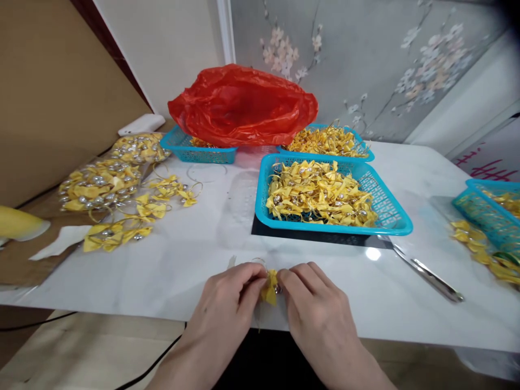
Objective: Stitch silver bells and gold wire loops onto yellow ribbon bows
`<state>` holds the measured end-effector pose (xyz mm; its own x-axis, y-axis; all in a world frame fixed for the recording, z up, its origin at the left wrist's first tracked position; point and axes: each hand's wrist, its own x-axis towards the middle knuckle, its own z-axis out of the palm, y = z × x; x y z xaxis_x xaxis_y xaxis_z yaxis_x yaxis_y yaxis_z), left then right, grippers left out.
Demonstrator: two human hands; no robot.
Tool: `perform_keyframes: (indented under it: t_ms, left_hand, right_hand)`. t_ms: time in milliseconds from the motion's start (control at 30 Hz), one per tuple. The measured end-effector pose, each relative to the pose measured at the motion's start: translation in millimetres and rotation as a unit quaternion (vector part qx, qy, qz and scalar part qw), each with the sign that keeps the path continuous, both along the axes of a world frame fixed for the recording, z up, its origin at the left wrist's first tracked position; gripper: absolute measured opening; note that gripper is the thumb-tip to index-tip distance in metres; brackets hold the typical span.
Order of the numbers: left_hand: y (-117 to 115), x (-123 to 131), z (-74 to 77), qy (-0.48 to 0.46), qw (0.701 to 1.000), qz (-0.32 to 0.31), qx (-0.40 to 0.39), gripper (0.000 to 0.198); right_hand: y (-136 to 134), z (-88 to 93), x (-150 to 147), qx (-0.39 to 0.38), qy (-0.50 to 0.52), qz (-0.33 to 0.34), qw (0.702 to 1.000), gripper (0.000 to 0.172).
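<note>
Between my two hands, at the front edge of the white table, is a small yellow ribbon bow (268, 293) with silvery beads and a thin looped cord. My left hand (229, 298) pinches its left side between thumb and forefinger. From the right, the fingertips of my right hand (319, 303) close on the bow's other side, by the beads. Just beyond my hands stands a blue basket (396, 222) heaped with similar yellow bows (320, 195). Loose finished-looking bows (109, 236) with beads and cords lie to the left.
A red plastic bag (244, 108) stands open at the back, by a smaller blue basket (205, 154) and another full one (368, 157). Clear bags of beaded bows (101, 184) sit at left. Metal scissors or tweezers (434, 279) lie at right, near another blue basket (479, 214).
</note>
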<state>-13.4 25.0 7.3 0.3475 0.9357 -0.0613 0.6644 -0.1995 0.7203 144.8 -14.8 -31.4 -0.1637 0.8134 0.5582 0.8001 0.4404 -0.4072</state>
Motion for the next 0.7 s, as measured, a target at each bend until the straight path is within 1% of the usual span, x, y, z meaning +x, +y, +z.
perform_keyframes:
  t_ms: [200, 333, 467, 567, 700]
  left_hand:
    - [-3.9, -4.0, -5.0, -0.025, 0.999, -0.01, 0.036, 0.022]
    - [-3.1, -2.7, -7.2, -0.037, 0.998, 0.002, 0.049, 0.023]
    - [-2.2, -0.6, -8.1, -0.041, 0.998, 0.008, 0.039, 0.023]
    - [-3.6, -0.2, -10.2, -0.055, 0.998, 0.013, 0.03, 0.022]
    - [-7.0, -0.2, -12.6, -0.059, 0.997, 0.025, 0.038, 0.023]
  right_hand:
    - [-2.9, 1.5, -2.2, 0.015, -0.004, -0.005, 1.0, 0.03]
    - [-3.6, 2.5, 1.2, 0.014, 0.0, 0.008, 1.0, 0.03]
    - [-2.5, -0.5, 0.1, -0.008, 0.028, 0.021, 0.999, 0.028]
    - [-1.5, -3.4, -4.8, -0.031, 0.065, 0.016, 0.997, 0.024]
    - [-2.0, -3.9, -10.5, -0.079, 0.119, 0.008, 0.99, 0.029]
